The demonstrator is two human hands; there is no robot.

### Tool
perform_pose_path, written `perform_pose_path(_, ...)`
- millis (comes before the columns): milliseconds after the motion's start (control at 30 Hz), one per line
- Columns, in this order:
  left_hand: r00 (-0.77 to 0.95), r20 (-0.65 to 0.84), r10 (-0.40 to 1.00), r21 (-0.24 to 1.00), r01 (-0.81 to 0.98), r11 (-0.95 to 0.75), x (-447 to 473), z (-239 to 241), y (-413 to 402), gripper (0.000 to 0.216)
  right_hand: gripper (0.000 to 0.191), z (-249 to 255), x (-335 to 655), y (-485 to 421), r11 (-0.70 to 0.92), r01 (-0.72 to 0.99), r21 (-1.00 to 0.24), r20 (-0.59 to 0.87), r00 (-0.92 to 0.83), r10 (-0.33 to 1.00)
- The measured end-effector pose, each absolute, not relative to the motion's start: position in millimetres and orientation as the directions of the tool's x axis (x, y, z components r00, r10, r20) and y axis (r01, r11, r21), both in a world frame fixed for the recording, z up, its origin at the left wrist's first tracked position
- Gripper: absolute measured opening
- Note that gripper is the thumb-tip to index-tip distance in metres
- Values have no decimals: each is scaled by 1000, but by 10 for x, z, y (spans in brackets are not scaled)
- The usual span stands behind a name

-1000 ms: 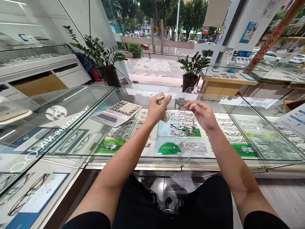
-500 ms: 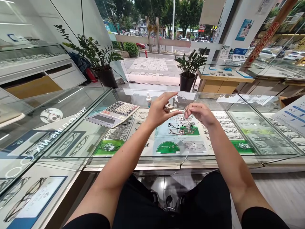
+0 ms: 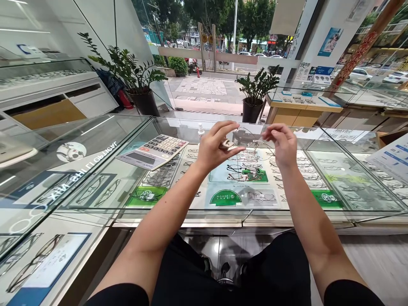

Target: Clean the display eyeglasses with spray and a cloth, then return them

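Thin-rimmed eyeglasses (image 3: 245,137) are held up above the glass counter, between my two hands. My left hand (image 3: 216,143) grips their left end between thumb and fingers. A whitish, crumpled thing (image 3: 226,143) sits in the left palm; its kind is hard to make out. At the right end of the eyeglasses is my right hand (image 3: 282,144), its fingers curled and thumb pressed in close to the thin frame. Exactly where those fingertips meet the frame is too fine to see.
Under the glass of the display counter (image 3: 219,215) lie rows of spectacle frames. A calculator (image 3: 152,152) rests on top at the left, and a small white bottle (image 3: 200,131) stands behind my left hand. Potted plants (image 3: 251,108) stand beyond, by the window.
My right hand has moved right, from the middle of the eyeglasses to their right end, and turned more upright. The lenses now show more plainly. My left hand keeps its hold.
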State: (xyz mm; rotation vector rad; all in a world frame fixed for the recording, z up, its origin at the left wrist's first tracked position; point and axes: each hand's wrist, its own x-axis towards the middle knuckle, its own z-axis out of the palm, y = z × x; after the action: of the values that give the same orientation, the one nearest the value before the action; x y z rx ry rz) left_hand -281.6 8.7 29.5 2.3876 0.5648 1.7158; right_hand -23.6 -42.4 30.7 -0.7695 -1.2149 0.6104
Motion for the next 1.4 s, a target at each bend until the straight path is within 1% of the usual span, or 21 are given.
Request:
perform_pose_path(67,202,895,398,346,251,-904,-2832,310,85,78,22,298,-175,-376,643,48,-764,605,401,688)
perform_pose_path(167,57,905,422,392,277,-877,-2856,321,104,84,32,284,-113,-328,664,91,-742,621,467,630)
perform_pose_path(233,-36,902,429,423,265,-867,-2869,316,122,84,41,275,-119,-323,674,95,-732,635,452,626)
perform_pose_path(300,-102,892,440,451,237,-860,-2878,308,131,81,49,264,-151,-336,666,116,-737,648,400,648)
perform_pose_path(400,-155,870,469,492,201,-847,-2882,304,117,74,58,237,-204,-370,635,186,-750,657,323,681)
perform_pose_path(500,-180,850,494,524,201,-828,-2870,316,83,70,63,198,-252,-414,625,266,-733,679,339,651)
perform_pose_path(567,-184,844,504,535,207,-819,-2852,325,57,69,62,176,-301,-456,633,370,-680,733,388,559)
perform_pose_path(633,-178,843,507,536,211,-817,-2826,329,28,68,57,161,-371,-506,628,508,-590,807,394,439)
perform_pose_path(667,-172,844,508,535,215,-817,-2810,327,12,67,59,157,-408,-530,622,566,-541,841,373,392)
perform_pose_path(733,-163,848,504,530,233,-816,-2779,318,-18,66,74,148,-473,-568,615,634,-468,883,310,352)
perform_pose_path(767,-158,851,500,525,246,-815,-2763,310,-30,66,79,141,-496,-579,616,645,-452,891,284,356)
perform_pose_path(800,-153,855,496,519,260,-815,-2749,300,-40,66,80,133,-511,-583,614,649,-449,890,267,369)
perform_pose_path(900,-140,863,485,505,283,-815,-2717,262,-50,67,72,100,-516,-569,587,630,-508,851,260,456)
perform_pose_path(1000,-139,862,488,507,282,-815,-2703,225,-38,65,64,72,-504,-545,591,561,-579,801,259,539)
perform_pose_path(1067,-139,856,497,516,278,-810,-2701,206,-24,64,59,65,-506,-536,609,542,-578,805,260,533)
perform_pose_path(1200,-126,837,532,546,247,-800,-2694,169,-4,66,52,65,-520,-536,610,589,-531,839,264,476)
perform_pose_path(1267,-115,823,556,567,218,-794,-2687,149,-2,67,53,62,-523,-539,600,586,-545,828,268,492)
perform_pose_path(1400,-107,790,603,612,171,-772,-2671,120,-14,69,57,48,-528,-549,557,546,-627,764,291,576)
